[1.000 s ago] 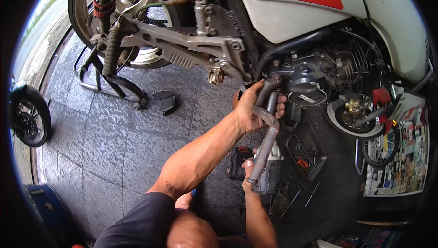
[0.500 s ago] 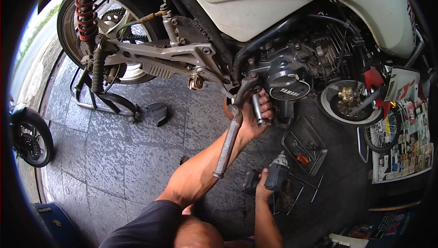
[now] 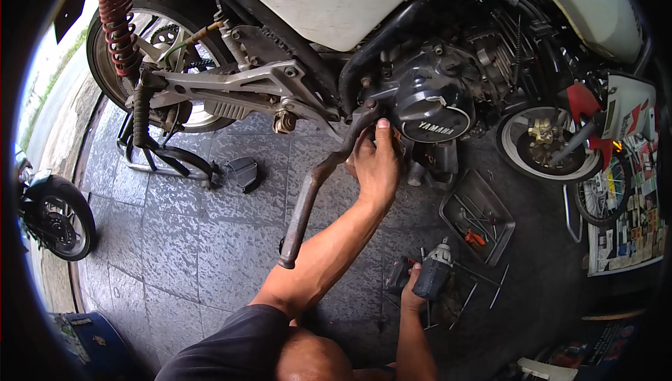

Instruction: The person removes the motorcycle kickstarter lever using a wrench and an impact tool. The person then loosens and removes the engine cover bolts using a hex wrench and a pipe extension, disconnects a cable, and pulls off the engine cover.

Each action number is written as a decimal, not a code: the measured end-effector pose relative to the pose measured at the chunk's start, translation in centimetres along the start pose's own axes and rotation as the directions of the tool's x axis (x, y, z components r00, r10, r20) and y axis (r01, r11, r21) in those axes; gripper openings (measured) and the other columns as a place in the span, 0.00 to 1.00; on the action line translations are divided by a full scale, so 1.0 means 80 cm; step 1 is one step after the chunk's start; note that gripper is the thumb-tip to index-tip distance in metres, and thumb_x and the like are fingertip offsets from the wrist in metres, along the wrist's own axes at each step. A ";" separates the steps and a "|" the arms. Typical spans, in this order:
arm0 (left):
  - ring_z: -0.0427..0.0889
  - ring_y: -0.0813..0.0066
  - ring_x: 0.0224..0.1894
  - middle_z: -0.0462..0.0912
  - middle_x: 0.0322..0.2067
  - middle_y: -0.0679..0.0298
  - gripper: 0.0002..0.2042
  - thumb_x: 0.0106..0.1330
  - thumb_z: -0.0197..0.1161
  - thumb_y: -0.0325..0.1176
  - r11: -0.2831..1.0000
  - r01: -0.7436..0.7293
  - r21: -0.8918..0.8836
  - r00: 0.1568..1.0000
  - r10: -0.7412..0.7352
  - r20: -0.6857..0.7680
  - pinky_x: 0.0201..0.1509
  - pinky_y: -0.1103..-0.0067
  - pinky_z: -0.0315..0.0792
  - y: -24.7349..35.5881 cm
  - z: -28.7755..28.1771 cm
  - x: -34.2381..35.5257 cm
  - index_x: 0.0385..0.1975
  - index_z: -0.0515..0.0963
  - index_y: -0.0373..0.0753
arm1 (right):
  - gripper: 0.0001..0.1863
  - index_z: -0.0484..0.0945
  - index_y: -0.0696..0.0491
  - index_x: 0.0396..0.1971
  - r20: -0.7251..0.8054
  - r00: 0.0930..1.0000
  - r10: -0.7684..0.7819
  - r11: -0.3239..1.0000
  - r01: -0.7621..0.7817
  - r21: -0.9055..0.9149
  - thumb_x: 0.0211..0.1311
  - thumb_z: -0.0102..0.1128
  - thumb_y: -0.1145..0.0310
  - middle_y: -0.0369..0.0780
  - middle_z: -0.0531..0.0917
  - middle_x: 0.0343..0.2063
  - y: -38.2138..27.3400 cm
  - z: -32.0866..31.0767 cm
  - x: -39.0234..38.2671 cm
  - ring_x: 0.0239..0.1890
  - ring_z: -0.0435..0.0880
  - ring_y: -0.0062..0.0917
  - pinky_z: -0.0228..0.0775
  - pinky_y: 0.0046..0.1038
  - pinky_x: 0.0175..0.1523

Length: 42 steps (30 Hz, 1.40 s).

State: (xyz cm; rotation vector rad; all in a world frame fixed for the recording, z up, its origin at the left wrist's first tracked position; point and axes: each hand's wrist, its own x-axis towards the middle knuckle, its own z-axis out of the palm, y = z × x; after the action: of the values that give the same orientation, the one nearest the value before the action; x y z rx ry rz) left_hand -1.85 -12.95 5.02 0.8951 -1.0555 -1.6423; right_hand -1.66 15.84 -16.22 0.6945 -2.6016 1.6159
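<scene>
My left hand [image 3: 378, 167] reaches up to the underside of the motorcycle engine [image 3: 434, 101], its thumb raised against the dark casing. The other fingers curl out of sight behind the hand, and what they hold is hidden. Just left of that hand, the bent kick-start lever [image 3: 301, 213] hangs down from the casing and passes in front of my forearm. Lower right, my right hand [image 3: 413, 295] grips a dark cordless impact wrench [image 3: 433, 277] by its handle, nose pointing up toward the engine.
A metal tray [image 3: 505, 241] holding tools and something orange sits on the floor, with thin rods beside it. A black cover [image 3: 242, 173] lies near the centre stand [image 3: 178, 164]. Another motorcycle's wheel [image 3: 59, 220] stands at left; a white-rimmed wheel [image 3: 514, 160] is at right.
My left hand has turned, so its back and thumb now show and the steel cylinder it held is no longer visible. The kick-start lever's lower end appears farther left. The view has shifted slightly.
</scene>
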 end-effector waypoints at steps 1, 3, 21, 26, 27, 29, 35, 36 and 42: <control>0.75 0.75 0.45 0.78 0.44 0.60 0.23 0.71 0.54 0.47 1.000 -0.003 0.002 1.000 0.003 0.003 0.50 0.78 0.69 0.005 0.000 -0.001 0.51 0.72 0.31 | 0.31 0.56 0.65 0.66 0.010 1.000 -0.015 1.000 0.015 -0.006 0.67 0.52 0.68 0.51 0.61 0.67 0.001 0.000 0.000 0.70 0.57 0.41 0.45 0.39 0.73; 0.76 0.74 0.43 0.79 0.43 0.59 0.22 0.71 0.54 0.46 0.998 -0.025 -0.058 0.999 0.026 0.025 0.50 0.77 0.70 0.014 0.000 -0.004 0.49 0.74 0.30 | 0.30 0.57 0.65 0.66 -0.008 0.999 -0.031 0.999 0.031 -0.014 0.67 0.51 0.69 0.51 0.61 0.67 0.003 -0.002 -0.001 0.69 0.59 0.42 0.47 0.39 0.72; 0.70 0.77 0.12 0.73 0.14 0.65 0.20 0.67 0.56 0.46 0.876 0.471 0.107 0.843 -0.483 0.237 0.16 0.76 0.62 -0.123 0.043 -0.059 0.25 0.76 0.31 | 0.29 0.61 0.62 0.63 -0.069 0.989 -0.127 0.945 0.100 -0.310 0.65 0.55 0.68 0.50 0.70 0.58 -0.013 -0.048 -0.038 0.60 0.70 0.40 0.61 0.36 0.63; 0.70 0.79 0.15 0.73 0.16 0.65 0.20 0.65 0.60 0.47 0.891 0.234 0.388 0.891 -0.357 0.282 0.18 0.76 0.61 -0.262 0.055 0.010 0.30 0.76 0.31 | 0.26 0.67 0.62 0.58 0.014 0.996 -0.086 0.954 0.086 -0.287 0.64 0.59 0.65 0.50 0.74 0.53 -0.024 -0.021 -0.055 0.57 0.72 0.41 0.63 0.38 0.62; 0.70 0.79 0.15 0.74 0.17 0.64 0.22 0.65 0.61 0.49 0.925 0.036 0.379 0.914 -0.184 0.361 0.17 0.76 0.61 -0.263 0.062 0.021 0.33 0.76 0.30 | 0.27 0.68 0.62 0.56 0.083 0.995 0.053 0.965 -0.030 -0.261 0.63 0.61 0.62 0.49 0.75 0.51 -0.030 -0.025 -0.057 0.56 0.73 0.41 0.64 0.37 0.61; 0.68 0.80 0.14 0.72 0.16 0.66 0.24 0.65 0.61 0.50 0.922 0.048 0.385 0.935 -0.177 0.307 0.17 0.76 0.61 -0.269 0.059 0.040 0.39 0.75 0.28 | 0.27 0.69 0.61 0.55 0.160 0.970 0.184 0.959 -0.141 -0.247 0.61 0.63 0.59 0.49 0.76 0.49 -0.043 -0.031 -0.062 0.55 0.75 0.40 0.65 0.37 0.59; 0.72 0.85 0.30 0.78 0.31 0.64 0.08 0.65 0.57 0.30 0.972 -0.115 0.206 0.940 0.040 0.338 0.30 0.83 0.68 -0.163 -0.018 -0.068 0.41 0.74 0.36 | 0.28 0.69 0.59 0.57 0.427 0.897 -0.117 0.929 0.251 -0.272 0.52 0.58 0.74 0.51 0.76 0.50 -0.043 -0.176 0.004 0.53 0.76 0.44 0.67 0.38 0.57; 0.71 0.84 0.31 0.76 0.31 0.66 0.11 0.62 0.59 0.25 0.988 -0.043 0.150 0.969 0.005 0.247 0.34 0.82 0.68 -0.127 -0.046 -0.076 0.44 0.72 0.37 | 0.29 0.69 0.59 0.58 0.287 0.952 -0.104 0.913 0.206 -0.353 0.52 0.55 0.77 0.51 0.75 0.51 -0.022 -0.191 0.018 0.53 0.76 0.44 0.67 0.39 0.58; 0.71 0.70 0.27 0.72 0.27 0.63 0.19 0.54 0.71 0.34 0.643 -0.636 0.427 0.755 0.631 0.176 0.31 0.77 0.67 0.059 -0.114 -0.029 0.41 0.73 0.33 | 0.18 0.71 0.59 0.55 -0.050 0.987 -0.153 0.987 0.150 -0.060 0.65 0.52 0.74 0.41 0.79 0.43 -0.082 -0.159 0.186 0.44 0.78 0.25 0.70 0.26 0.51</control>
State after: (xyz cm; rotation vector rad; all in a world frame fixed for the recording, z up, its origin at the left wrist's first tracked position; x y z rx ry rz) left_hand 8.57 -13.62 6.33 0.6799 -1.5949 -0.7999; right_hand -15.56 18.83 -1.22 0.8106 -2.4782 1.4925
